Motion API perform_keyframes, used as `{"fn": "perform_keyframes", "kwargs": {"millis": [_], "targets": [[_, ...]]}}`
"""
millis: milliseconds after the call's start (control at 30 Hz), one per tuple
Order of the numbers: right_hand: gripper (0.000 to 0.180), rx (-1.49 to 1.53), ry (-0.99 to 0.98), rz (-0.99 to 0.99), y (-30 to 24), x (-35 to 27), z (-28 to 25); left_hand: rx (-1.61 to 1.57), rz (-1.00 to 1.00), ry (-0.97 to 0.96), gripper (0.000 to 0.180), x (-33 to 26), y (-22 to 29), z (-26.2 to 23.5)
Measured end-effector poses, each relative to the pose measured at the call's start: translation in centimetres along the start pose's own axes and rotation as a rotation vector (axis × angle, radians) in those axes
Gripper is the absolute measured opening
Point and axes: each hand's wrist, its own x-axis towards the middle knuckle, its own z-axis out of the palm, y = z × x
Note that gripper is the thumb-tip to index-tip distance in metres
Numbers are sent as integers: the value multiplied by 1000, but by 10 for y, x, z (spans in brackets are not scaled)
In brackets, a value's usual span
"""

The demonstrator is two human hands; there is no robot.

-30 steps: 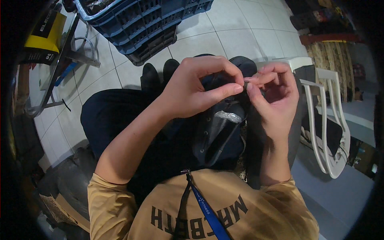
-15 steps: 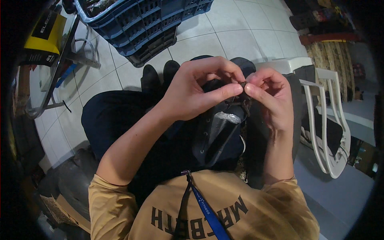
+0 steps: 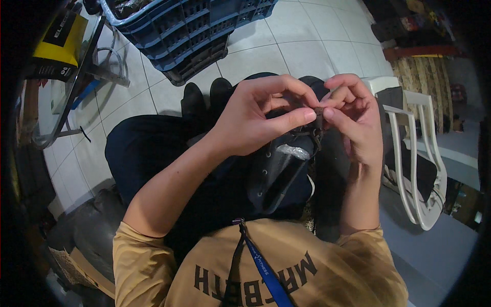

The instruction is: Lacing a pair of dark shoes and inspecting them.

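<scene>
- Lap in dark trousers (image 3: 148, 143): I see it below and around both hands.
- Blue crate (image 3: 189, 36): ahead of the hands, toward the left, well apart from them.
- White chair (image 3: 428, 169): right of the right hand, not touched.
- Black shoe (image 3: 261, 179): on the lap, just below the fingertips, its mouth toward the body.
- Left hand (image 3: 255, 112): arched over the shoe, thumb and forefinger pinching a dark lace (image 3: 319, 123).
- Right hand (image 3: 360, 117): thumb and forefinger tips at the same lace, other fingers curled; I can't tell how firmly they close.
- Silvery wad (image 3: 292, 151): inside the shoe, below the fingertips.
- The lace: between the two hands; I judge the step as fine fingertip work on it, and the next move calls for a light, steady pinch.
</scene>
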Motion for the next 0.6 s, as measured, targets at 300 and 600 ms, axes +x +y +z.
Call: {"fn": "perform_keyframes", "kwargs": {"millis": [300, 600], "targets": [[39, 101, -73, 82, 5, 8, -4, 43, 42, -8, 17, 0, 0, -1], [32, -9, -78, 37, 3, 14, 6, 96, 30, 1, 18, -1, -3, -4]]}}
